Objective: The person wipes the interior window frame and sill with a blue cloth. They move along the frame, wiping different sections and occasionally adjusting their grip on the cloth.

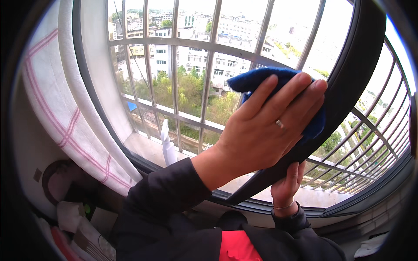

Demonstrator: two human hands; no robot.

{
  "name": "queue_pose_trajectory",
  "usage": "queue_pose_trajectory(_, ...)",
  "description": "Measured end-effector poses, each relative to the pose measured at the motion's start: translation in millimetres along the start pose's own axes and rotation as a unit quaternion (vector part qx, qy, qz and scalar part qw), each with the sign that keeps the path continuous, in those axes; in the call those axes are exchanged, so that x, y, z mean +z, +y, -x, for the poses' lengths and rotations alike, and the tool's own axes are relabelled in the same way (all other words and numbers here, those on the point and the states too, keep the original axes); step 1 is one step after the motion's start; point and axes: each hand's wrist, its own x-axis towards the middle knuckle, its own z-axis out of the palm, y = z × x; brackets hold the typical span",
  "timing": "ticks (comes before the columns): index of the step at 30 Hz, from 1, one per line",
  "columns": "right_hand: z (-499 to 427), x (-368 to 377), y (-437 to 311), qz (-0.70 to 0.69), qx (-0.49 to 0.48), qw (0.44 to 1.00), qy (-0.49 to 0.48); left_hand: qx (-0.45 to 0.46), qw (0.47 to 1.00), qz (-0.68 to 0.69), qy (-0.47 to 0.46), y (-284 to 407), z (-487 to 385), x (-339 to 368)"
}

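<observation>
My left hand [258,130] presses a blue cloth [267,76] flat against the dark window frame [356,65]. Its back faces me, the fingers point up and to the right, and a ring sits on one finger. The cloth shows beyond the fingertips and along the hand's right side; its middle is hidden under the palm. Lower down, my right hand [287,189] holds the edge of the same frame upright, with a thin bracelet at the wrist. Part of its grip is out of sight behind the frame.
Metal security bars [209,81] stand outside the window. A white spray bottle [168,148] is on the outer sill [137,143]. At the left hangs a white curtain [68,120] with pink lines. Boxes and other items [88,228] lie at the lower left.
</observation>
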Motion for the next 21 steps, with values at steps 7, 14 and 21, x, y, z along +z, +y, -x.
queue_pose_trajectory(7, -2.0, -3.2, 1.3, 0.023, 0.034, 0.991, 0.127, -0.019, 0.995, -0.095, 0.035, 41.8, 183.2, 44.5)
queue_pose_trajectory(14, -11.7, -4.9, -8.3, -0.005, 0.031, 0.998, 0.049, -0.159, 0.983, -0.091, -0.016, 65.2, 319.2, 65.2)
queue_pose_trajectory(21, -18.8, -25.4, -18.0, -0.023, 0.059, 0.995, -0.081, -0.428, 0.895, -0.101, 0.077, -5.7, 389.0, 52.2)
